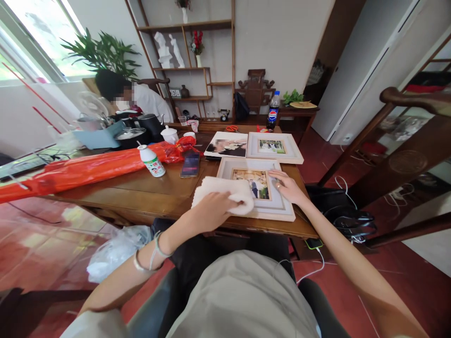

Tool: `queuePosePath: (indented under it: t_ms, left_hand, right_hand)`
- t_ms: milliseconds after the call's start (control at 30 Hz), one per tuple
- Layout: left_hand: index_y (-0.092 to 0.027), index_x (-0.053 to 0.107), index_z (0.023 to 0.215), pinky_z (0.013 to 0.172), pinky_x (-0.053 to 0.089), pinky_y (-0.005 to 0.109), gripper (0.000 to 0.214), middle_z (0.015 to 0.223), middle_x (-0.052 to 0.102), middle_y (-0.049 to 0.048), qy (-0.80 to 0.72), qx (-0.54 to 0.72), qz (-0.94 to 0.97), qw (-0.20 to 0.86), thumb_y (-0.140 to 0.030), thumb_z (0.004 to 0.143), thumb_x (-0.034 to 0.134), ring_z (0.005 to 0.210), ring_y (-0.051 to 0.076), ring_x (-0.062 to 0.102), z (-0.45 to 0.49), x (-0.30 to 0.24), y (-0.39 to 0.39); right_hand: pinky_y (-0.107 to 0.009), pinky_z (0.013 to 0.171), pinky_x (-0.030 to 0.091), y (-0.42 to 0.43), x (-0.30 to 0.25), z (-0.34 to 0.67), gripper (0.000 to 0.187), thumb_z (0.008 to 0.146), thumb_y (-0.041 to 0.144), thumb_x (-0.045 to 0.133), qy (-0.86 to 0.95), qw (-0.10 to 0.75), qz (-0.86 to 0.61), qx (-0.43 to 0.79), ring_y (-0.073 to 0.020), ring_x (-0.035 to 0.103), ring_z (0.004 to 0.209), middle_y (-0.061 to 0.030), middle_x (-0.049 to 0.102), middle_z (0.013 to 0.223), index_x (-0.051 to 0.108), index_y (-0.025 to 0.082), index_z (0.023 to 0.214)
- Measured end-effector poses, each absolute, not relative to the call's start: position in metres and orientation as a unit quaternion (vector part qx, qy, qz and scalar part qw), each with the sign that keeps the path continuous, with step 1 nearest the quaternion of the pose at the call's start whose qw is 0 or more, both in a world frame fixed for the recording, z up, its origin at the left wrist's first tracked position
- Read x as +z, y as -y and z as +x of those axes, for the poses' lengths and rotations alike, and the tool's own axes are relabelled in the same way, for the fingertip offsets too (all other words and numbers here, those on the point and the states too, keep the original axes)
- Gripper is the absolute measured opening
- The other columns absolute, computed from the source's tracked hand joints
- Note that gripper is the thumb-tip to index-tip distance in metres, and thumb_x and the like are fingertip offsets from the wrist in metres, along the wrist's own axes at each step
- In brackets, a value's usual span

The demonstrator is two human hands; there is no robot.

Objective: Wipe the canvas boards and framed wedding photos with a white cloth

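Observation:
My left hand (215, 209) grips a white cloth (211, 188), which lies over the lower left part of a picture frame (287, 213). This frame has a pale border and a small photo (259, 180) of people in its middle, partly covered by the cloth. On the frame's right side rests my right hand (287, 186), its fingers stretched out and nothing held in it. Behind it lie a second pale frame (298, 152) with a photo inside and a large loose-looking photo print (229, 144).
A phone (190, 164), a white bottle (151, 161) and a long red plastic-wrapped bundle (95, 164) occupy the wooden table (165, 197) to the left. A cola bottle (273, 112) and orange scissors (231, 128) are at the back. Another person (151, 98) sits far left.

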State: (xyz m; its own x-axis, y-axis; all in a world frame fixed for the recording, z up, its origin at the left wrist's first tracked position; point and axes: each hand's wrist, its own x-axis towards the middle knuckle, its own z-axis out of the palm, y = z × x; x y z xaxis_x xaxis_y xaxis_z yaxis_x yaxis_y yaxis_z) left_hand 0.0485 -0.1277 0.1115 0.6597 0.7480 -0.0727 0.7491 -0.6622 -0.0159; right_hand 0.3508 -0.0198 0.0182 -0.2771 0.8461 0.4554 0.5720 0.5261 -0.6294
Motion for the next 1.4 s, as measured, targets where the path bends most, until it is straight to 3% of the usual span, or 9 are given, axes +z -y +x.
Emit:
queuePosePath:
  t_ms: [167, 500, 567, 667, 767, 1067, 1200, 1400]
  left_hand:
    - [-0.025, 0.059, 0.118, 0.090, 0.050, 0.034, 0.028, 0.110, 0.066, 0.0052, -0.416, -0.030, 0.908, 0.043, -0.023, 0.097, 0.041, 0.102, 0.021, 0.063, 0.045, 0.127, 0.137]
    - [-0.025, 0.049, 0.136, 0.093, 0.048, 0.038, 0.043, 0.123, 0.061, 0.0110, -0.504, 0.099, 0.856, -0.056, -0.024, 0.094, 0.045, 0.109, 0.027, 0.061, 0.072, 0.088, 0.041]
    - [-0.022, 0.049, 0.137, 0.099, 0.044, 0.039, 0.044, 0.129, 0.058, 0.0125, -0.521, 0.122, 0.842, -0.063, -0.019, 0.093, 0.045, 0.117, 0.028, 0.057, 0.075, 0.084, 0.024]
    - [-0.019, 0.050, 0.135, 0.111, 0.030, 0.048, 0.044, 0.139, 0.051, 0.0133, -0.512, 0.114, 0.849, -0.065, -0.015, 0.092, 0.045, 0.136, 0.030, 0.037, 0.076, 0.077, 0.007]
    - [-0.020, 0.053, 0.133, 0.114, 0.020, 0.054, 0.043, 0.143, 0.047, 0.0115, -0.485, 0.096, 0.867, -0.061, -0.013, 0.091, 0.046, 0.141, 0.033, 0.027, 0.073, 0.071, 0.008]
    - [-0.022, 0.058, 0.123, 0.104, 0.042, 0.042, 0.033, 0.128, 0.060, 0.0087, -0.391, 0.023, 0.920, 0.029, -0.018, 0.095, 0.042, 0.124, 0.025, 0.051, 0.059, 0.100, 0.130]
    - [-0.024, 0.050, 0.133, 0.109, 0.037, 0.040, 0.037, 0.132, 0.059, 0.0058, -0.373, 0.063, 0.925, 0.045, -0.020, 0.097, 0.039, 0.134, 0.024, 0.042, 0.074, 0.096, 0.148]
    - [-0.014, 0.034, 0.144, 0.112, 0.031, 0.049, 0.051, 0.150, 0.037, 0.0167, -0.451, 0.114, 0.885, -0.023, -0.013, 0.093, 0.042, 0.141, 0.032, 0.028, 0.098, 0.067, 0.057]
  right_hand:
    - [-0.050, 0.115, 0.033, 0.018, 0.017, 0.352, 0.047, 0.074, 0.009, 0.050, 0.784, 0.394, -0.445, 0.176, -0.0245, 0.051, 0.129, -0.0047, 0.064, 0.128, 0.070, 0.025, 0.113]
    - [-0.050, 0.114, 0.032, 0.018, 0.017, 0.354, 0.048, 0.072, 0.009, 0.050, 0.786, 0.401, -0.433, 0.180, -0.0239, 0.050, 0.129, -0.0038, 0.065, 0.126, 0.070, 0.026, 0.112]
    - [-0.050, 0.115, 0.031, 0.018, 0.017, 0.354, 0.048, 0.072, 0.009, 0.050, 0.785, 0.400, -0.437, 0.180, -0.0238, 0.050, 0.129, -0.0041, 0.065, 0.127, 0.070, 0.026, 0.112]
    - [-0.050, 0.115, 0.031, 0.017, 0.016, 0.355, 0.048, 0.072, 0.009, 0.049, 0.784, 0.395, -0.443, 0.184, -0.0237, 0.049, 0.130, -0.0044, 0.064, 0.128, 0.070, 0.025, 0.112]
    - [-0.050, 0.116, 0.030, 0.017, 0.016, 0.355, 0.049, 0.071, 0.009, 0.050, 0.782, 0.392, -0.445, 0.192, -0.0241, 0.048, 0.131, -0.0046, 0.063, 0.129, 0.069, 0.025, 0.114]
    - [-0.050, 0.115, 0.031, 0.020, 0.018, 0.352, 0.048, 0.074, 0.009, 0.050, 0.784, 0.392, -0.445, 0.185, -0.0233, 0.049, 0.130, -0.0034, 0.063, 0.129, 0.069, 0.026, 0.114]
    - [-0.051, 0.115, 0.031, 0.018, 0.017, 0.353, 0.046, 0.074, 0.010, 0.051, 0.785, 0.394, -0.442, 0.184, -0.0240, 0.049, 0.130, -0.0036, 0.064, 0.128, 0.070, 0.027, 0.112]
    - [-0.050, 0.114, 0.032, 0.018, 0.016, 0.355, 0.046, 0.073, 0.012, 0.050, 0.792, 0.396, -0.427, 0.184, -0.0248, 0.050, 0.129, -0.0059, 0.065, 0.127, 0.070, 0.023, 0.113]
